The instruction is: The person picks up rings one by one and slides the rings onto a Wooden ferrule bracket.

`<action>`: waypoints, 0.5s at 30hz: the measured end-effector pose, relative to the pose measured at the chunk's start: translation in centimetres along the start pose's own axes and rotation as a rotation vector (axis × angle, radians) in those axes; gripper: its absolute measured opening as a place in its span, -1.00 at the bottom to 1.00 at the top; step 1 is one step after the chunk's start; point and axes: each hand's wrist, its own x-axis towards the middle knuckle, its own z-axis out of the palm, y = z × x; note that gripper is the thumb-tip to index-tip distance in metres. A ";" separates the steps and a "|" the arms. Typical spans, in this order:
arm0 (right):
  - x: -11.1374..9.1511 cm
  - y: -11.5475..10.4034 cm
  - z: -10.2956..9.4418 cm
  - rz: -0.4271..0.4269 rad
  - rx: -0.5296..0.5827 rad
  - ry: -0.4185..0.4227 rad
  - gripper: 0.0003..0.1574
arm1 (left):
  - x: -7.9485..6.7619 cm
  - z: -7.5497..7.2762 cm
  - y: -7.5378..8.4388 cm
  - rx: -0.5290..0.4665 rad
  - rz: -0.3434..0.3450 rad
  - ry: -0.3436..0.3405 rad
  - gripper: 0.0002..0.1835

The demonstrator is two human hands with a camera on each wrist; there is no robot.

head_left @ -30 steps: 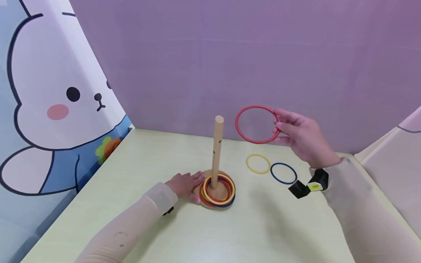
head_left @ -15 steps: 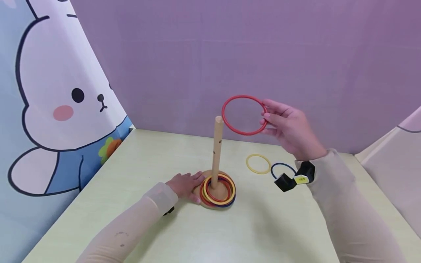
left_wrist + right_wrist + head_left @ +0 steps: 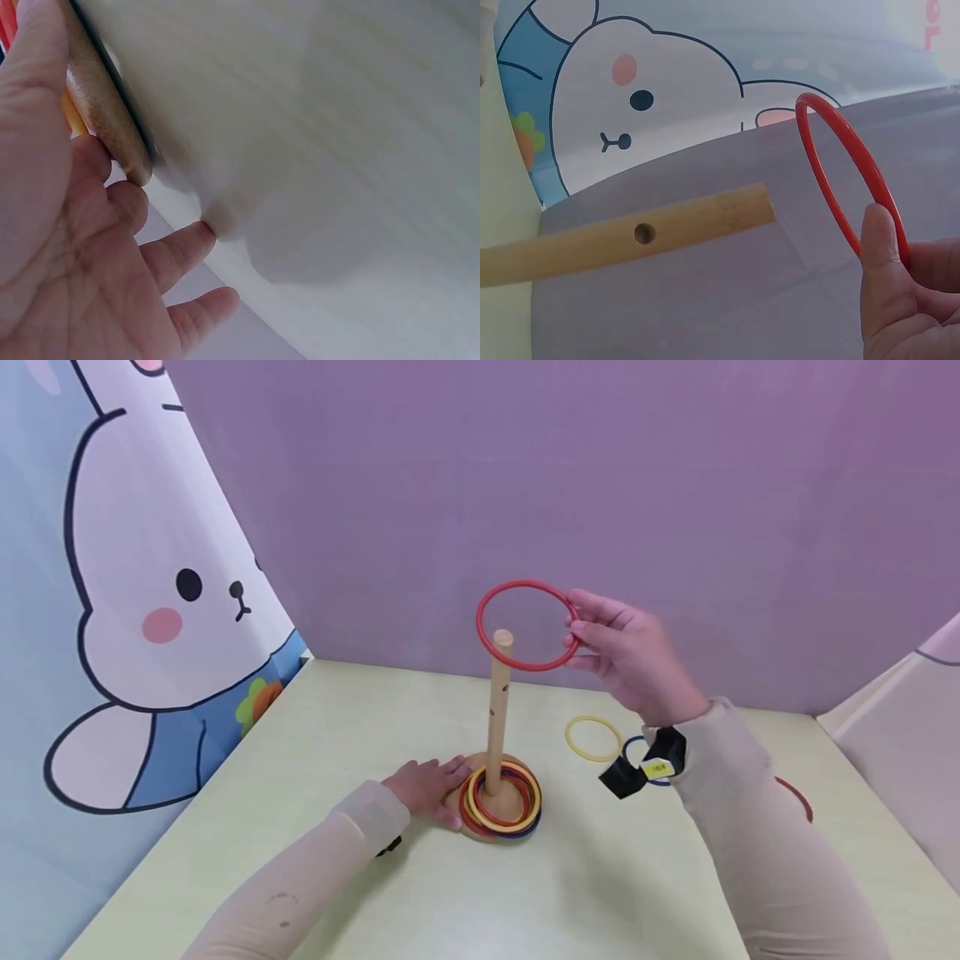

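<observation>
In the head view, my right hand [image 3: 626,652] pinches a thin red ring [image 3: 532,667] between thumb and fingers. The ring is tilted, and its near left part crosses just below the top of the wooden post [image 3: 497,718]. From the right wrist side, the ring [image 3: 856,154] appears beyond the post's tip [image 3: 761,202]. My left hand [image 3: 426,789] holds the left edge of the round wooden base [image 3: 508,797], thumb toward the front. The left wrist view shows bent fingertips at the base's rim [image 3: 112,127]. Red, yellow and blue rings lie stacked around the post's foot.
On the table [image 3: 555,893], right of the stand, lie a yellow ring [image 3: 567,735] and a blue ring [image 3: 636,739] partly hidden by the right wrist camera. Another red ring [image 3: 798,797] shows beside the right sleeve. A purple cloth [image 3: 675,485] hangs behind the table.
My right hand has carried the red ring left and slightly up, from right of the post to overlapping its top. The left hand stays on the base.
</observation>
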 end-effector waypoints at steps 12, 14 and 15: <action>0.9 1.4 1.6 0.018 0.007 -0.036 -0.40 | 0.2 0.0 -0.2 0.026 -0.012 -0.007 -0.03; 0.9 1.8 1.7 0.032 0.017 -0.041 -0.40 | 0.2 0.0 -0.2 0.020 -0.014 -0.007 -0.03; 0.9 1.9 1.8 0.039 0.027 -0.041 -0.40 | 0.2 0.0 -0.3 0.018 -0.012 -0.006 -0.03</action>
